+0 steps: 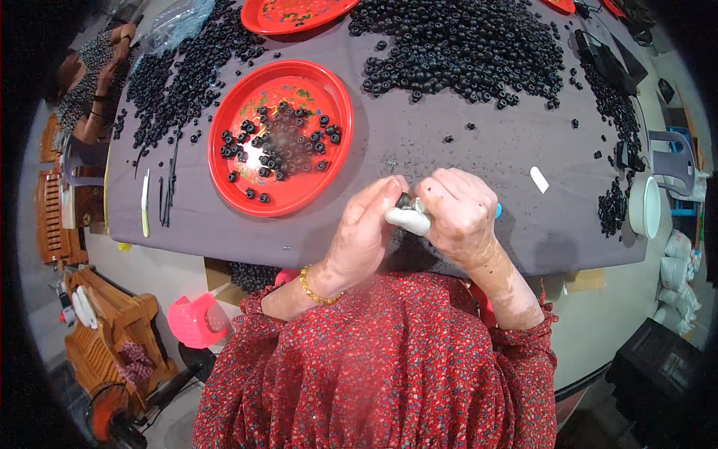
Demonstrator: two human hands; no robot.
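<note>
Both my hands are close together over the near edge of the grey-covered table. My left hand [368, 217], with a gold bracelet at the wrist, pinches a small round black part [404, 200] between thumb and fingers. My right hand [458, 213] is closed in a fist against it. A white cover [408, 219] wraps the right thumb, which presses near the black part. From the right fist's outer side a blue end [499, 211] of a thin tool sticks out; the rest is hidden. Left of my hands lies a red tray [340, 172] with several black ring-shaped parts.
Large heaps of black parts [464, 49] cover the far table and the left side [179, 90]. A white-handled knife [146, 206] and black strips [168, 191] lie left; a white piece [538, 179] and a pale bowl [645, 207] are right. Another person's arm [97, 112] shows far left.
</note>
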